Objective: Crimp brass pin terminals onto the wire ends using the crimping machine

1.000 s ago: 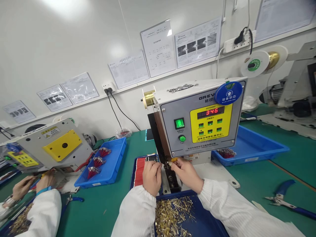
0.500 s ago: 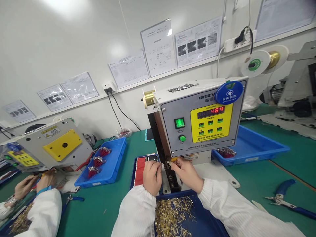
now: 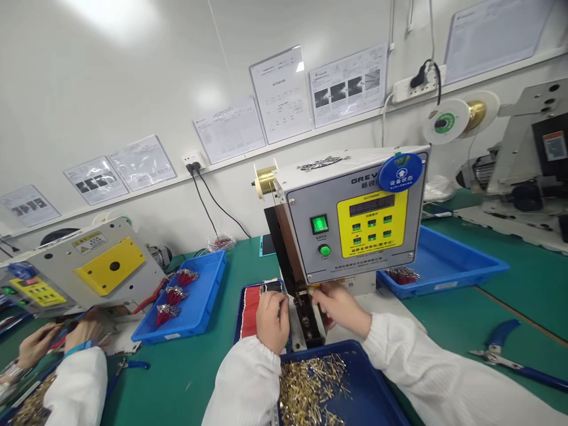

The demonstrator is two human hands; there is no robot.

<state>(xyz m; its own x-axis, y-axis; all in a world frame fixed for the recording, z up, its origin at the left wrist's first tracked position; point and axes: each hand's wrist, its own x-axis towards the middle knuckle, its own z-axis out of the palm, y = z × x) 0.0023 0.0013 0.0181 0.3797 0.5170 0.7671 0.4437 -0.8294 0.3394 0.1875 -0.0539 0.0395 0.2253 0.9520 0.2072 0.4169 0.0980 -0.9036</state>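
Note:
The grey crimping machine [image 3: 355, 219], with a yellow keypad panel, stands right in front of me. My left hand [image 3: 272, 319] is closed beside its black working head [image 3: 305, 316], thumb against the curled fingers; what they hold, if anything, does not show. To the left, partly behind that hand, a small tray has red wires [image 3: 251, 310] and black wires [image 3: 270, 286]. On the other side of the head my right hand [image 3: 341, 307] is closed, its fingertips partly hidden under the machine. A bit of red shows below those fingers. Below both hands lies a dark blue tray [image 3: 368, 384] of small gold-coloured metal pins [image 3: 306, 384].
Red wire bundles lie in a blue tray [image 3: 208, 290] at left and another [image 3: 461, 260] at right. Blue-handled pliers [image 3: 499, 355] rest on the green table at right. At far left, a co-worker's hands [image 3: 84, 334] are at a similar machine [image 3: 102, 266].
My right hand has shifted slightly right and down, its fingers more curled, and red now shows beneath it. My left hand stays nearly put. The machine's red digits are no longer visible.

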